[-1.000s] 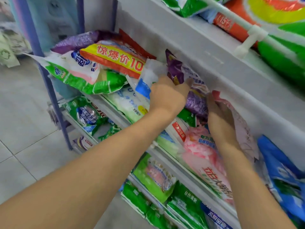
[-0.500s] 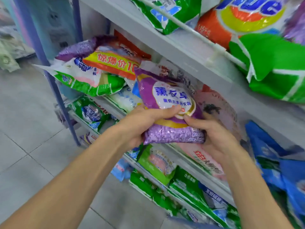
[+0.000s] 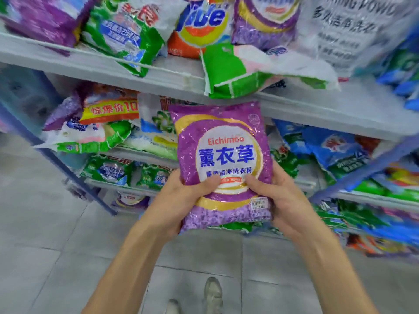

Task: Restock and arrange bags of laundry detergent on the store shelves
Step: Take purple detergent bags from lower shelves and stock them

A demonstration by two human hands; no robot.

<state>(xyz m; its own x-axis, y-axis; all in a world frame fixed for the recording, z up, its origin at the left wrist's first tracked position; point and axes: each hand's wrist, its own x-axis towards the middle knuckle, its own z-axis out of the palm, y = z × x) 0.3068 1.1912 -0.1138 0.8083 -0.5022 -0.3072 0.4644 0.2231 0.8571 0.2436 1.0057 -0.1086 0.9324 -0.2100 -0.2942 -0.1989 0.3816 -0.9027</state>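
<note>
One purple detergent bag, one left hand, one right hand and two shoes are visible. The shelf bags overlap too much to count.

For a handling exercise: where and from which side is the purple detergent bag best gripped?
Take the purple bag by its lower side edges, left hand and right hand from either side: it is soft, flat and upright, so two-sided support likely stops folding.

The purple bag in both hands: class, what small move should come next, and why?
Probably lift the purple bag, which the left hand and right hand hold upright in the air, up beside the matching purple bag on the upper shelf.
</note>
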